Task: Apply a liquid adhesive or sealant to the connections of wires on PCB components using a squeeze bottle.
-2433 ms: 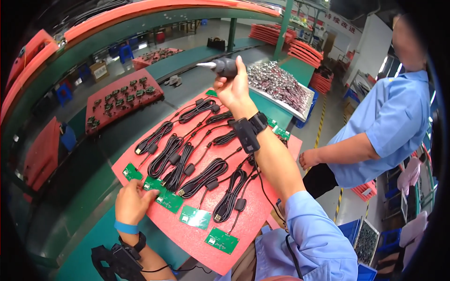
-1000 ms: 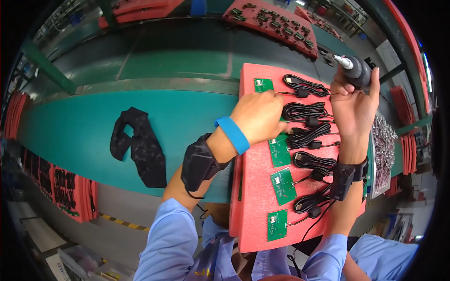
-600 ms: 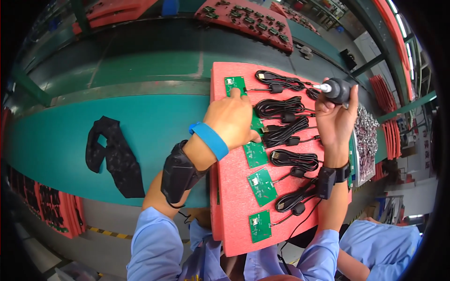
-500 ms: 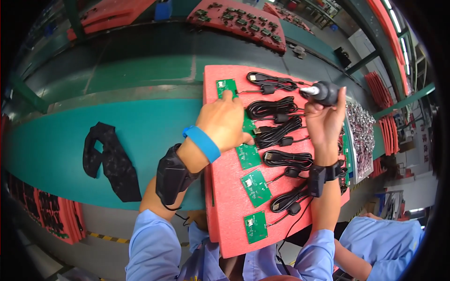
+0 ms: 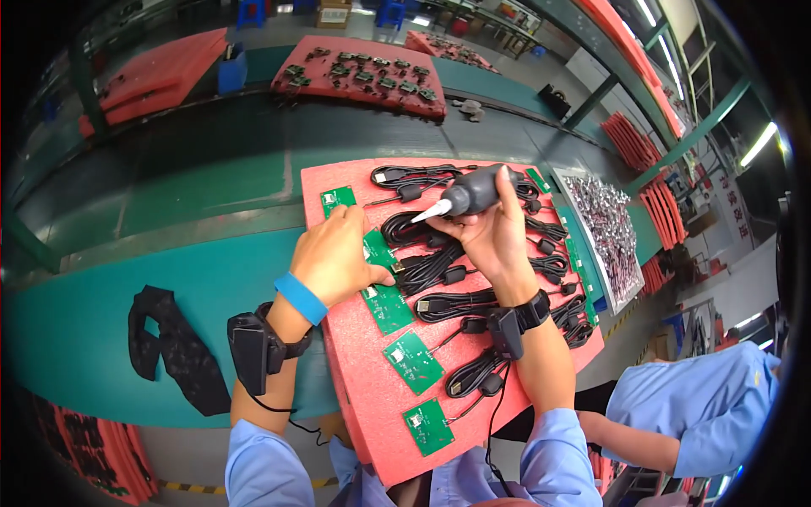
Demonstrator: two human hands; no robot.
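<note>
My right hand (image 5: 494, 241) is closed around a black squeeze bottle (image 5: 475, 191), its white pointed nozzle aimed left and slightly down, apart from the boards. Under it lie bundled black USB cables (image 5: 432, 269) on a pink foam sheet (image 5: 355, 389). My left hand (image 5: 334, 258) rests at the sheet's left side. Its bent fingers and thumb straddle a green circuit board (image 5: 378, 247), gripping it about the edges; some fingertips are hidden. Another board (image 5: 338, 198) lies just beyond that hand, and several more, such as a lower board (image 5: 414, 361), run toward me, wired to cables.
A black cloth-like piece (image 5: 177, 346) lies on the green tabletop (image 5: 76, 338) at left. Right of the foam stands a tray (image 5: 604, 241) heaped with small shiny parts. Farther back is a pink sheet with components (image 5: 359, 76). A co-worker's blue sleeve (image 5: 693, 406) shows at lower right.
The view has shifted. My right hand has brought the bottle left over the cables, its nozzle now tipped downward. My left fingers have drawn back from the farthest board and curled in.
</note>
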